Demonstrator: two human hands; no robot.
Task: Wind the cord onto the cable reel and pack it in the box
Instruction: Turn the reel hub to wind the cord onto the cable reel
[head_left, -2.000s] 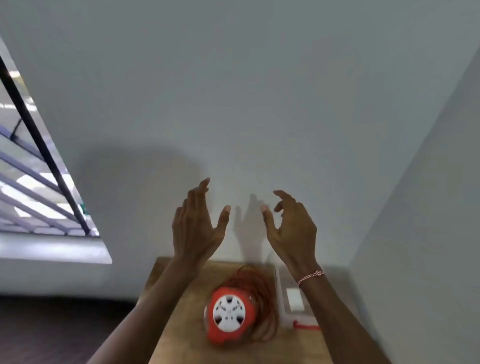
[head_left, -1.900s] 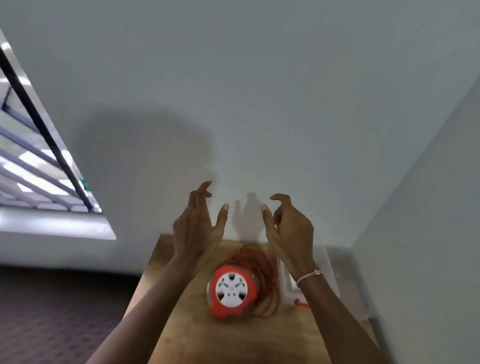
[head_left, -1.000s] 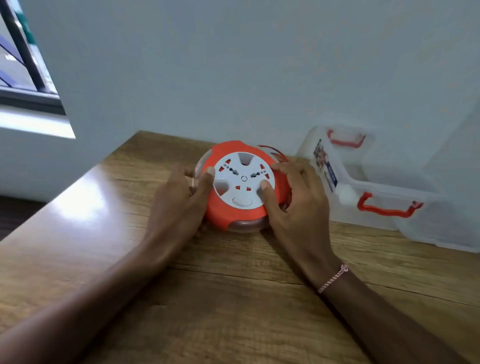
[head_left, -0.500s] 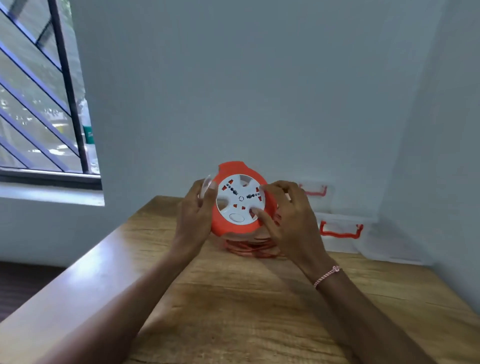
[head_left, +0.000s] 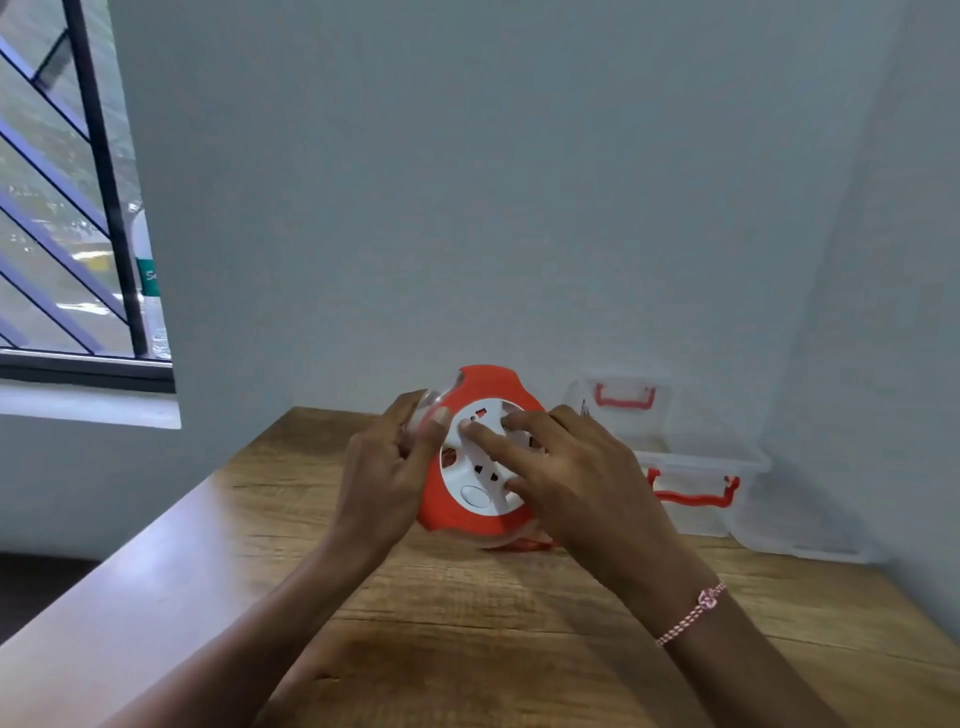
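Observation:
The orange cable reel with a white socket face is tilted up toward me, lifted just above the wooden table. My left hand grips its left rim, thumb on the front. My right hand lies across the white face and right side, fingers spread over the sockets. A bit of orange cord shows under the reel; the rest is hidden behind it. The clear plastic box with red handles stands open to the right, against the wall.
The box's clear lid with a red clip leans on the back wall behind the reel. Walls close in at the back and right. A barred window is at the left, past the table's left edge.
From raised empty hands, both hands came down onto the reel and lifted it off the table and tilted it toward me. My right fingers have since spread across the white face.

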